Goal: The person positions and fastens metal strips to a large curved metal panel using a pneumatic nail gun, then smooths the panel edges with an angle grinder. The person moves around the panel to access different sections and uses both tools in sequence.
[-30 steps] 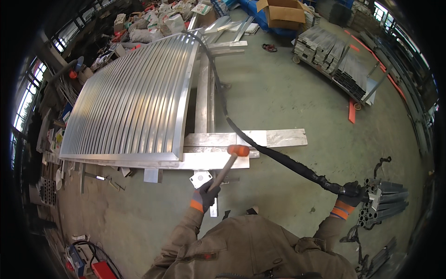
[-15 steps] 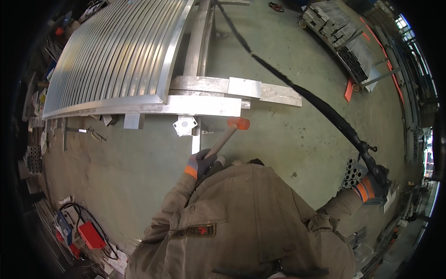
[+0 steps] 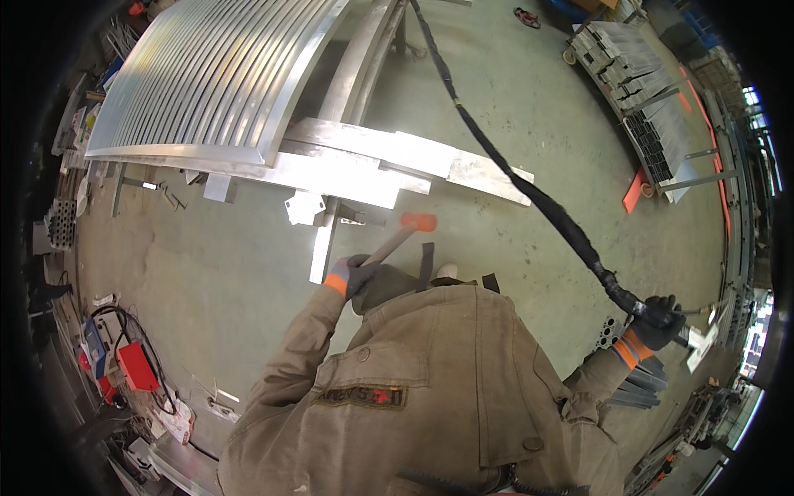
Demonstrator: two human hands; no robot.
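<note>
Grey concrete floor (image 3: 529,124), stacked aluminium profiles (image 3: 637,91), red box (image 3: 136,366)

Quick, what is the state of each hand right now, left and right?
Left hand: closed around the handle of an orange-headed hammer.
Right hand: closed on the end of a thick black cable.

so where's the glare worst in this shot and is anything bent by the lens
Head view: glare burns out the flat metal bars beside the slatted panel; straight edges bow toward the dark round rim; the left hand with the hammer stays fairly sharp, while the right hand near the edge looks squeezed.
</note>
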